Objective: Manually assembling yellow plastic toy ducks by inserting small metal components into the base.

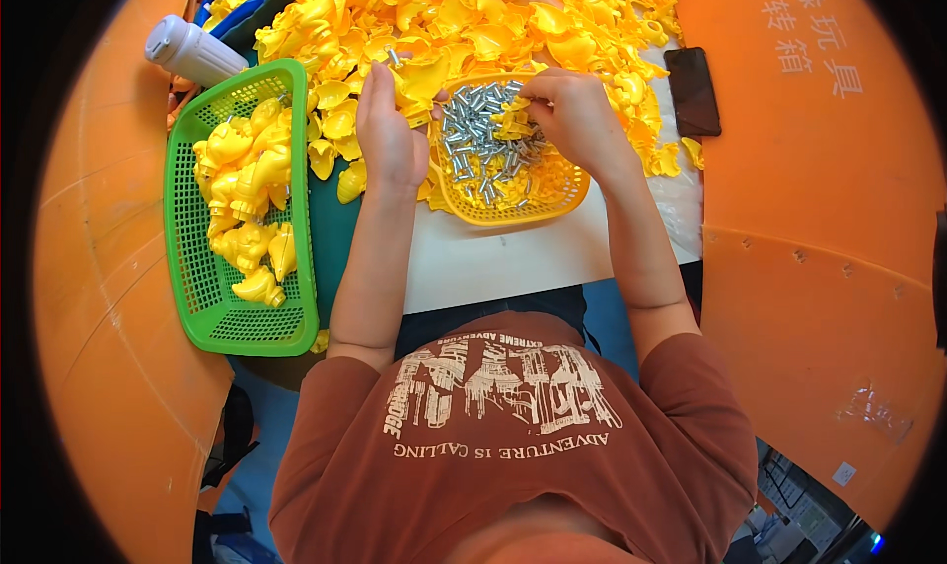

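My left hand (pixel 393 135) is raised at the left of a small yellow basket (pixel 508 215), its fingers curled round a yellow plastic shell (pixel 422 80). A silvery metal pin (pixel 395 59) shows by those fingertips. Inside the basket lie many short metal pins (pixel 473 135), with small yellow plastic parts (pixel 538 181) among them. Over the basket's right side, my right hand (pixel 582 120) has its thumb and fingers pinched together. A small yellow plastic part (pixel 515 123) shows at their tips, among the pins.
Yellow plastic shells (pixel 473 21) heap across the table's far side. To the left stands a green basket (pixel 308 307) of joined yellow figures (pixel 256 174), with a grey bottle (pixel 202 56) behind. A black phone (pixel 693 92) lies right. Orange panels (pixel 819 169) flank both sides.
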{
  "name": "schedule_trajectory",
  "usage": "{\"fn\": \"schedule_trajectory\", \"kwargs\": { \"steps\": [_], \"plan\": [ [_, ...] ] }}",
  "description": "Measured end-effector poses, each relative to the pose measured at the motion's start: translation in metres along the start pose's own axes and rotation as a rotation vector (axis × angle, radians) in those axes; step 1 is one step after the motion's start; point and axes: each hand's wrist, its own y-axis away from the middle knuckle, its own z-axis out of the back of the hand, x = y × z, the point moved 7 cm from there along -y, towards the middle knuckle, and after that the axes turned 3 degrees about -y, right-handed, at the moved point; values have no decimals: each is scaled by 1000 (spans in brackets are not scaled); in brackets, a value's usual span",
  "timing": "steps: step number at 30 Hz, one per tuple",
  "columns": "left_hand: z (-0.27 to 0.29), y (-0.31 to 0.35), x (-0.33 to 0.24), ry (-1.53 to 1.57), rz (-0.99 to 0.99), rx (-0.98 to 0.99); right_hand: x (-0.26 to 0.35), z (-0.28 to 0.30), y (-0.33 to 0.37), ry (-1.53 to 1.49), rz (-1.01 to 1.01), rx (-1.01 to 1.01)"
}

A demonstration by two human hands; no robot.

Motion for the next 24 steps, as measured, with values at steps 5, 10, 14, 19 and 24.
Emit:
{"fn": "schedule_trajectory", "kwargs": {
  "steps": [5,10,14,19,24],
  "plan": [
    [-9,12,-1,-81,28,84,6,13,3,87,71,-165],
    [-23,24,9,-203,-27,155,23,13,6,39,42,-178],
    [-12,25,24,-268,-167,132,50,8,8,22,96,-193],
    [-21,31,23,198,61,113,51,-7,13,-106,60,-309],
    [-9,27,27,274,112,138,40,-22,16,-492,-142,-234]
  ]
}}
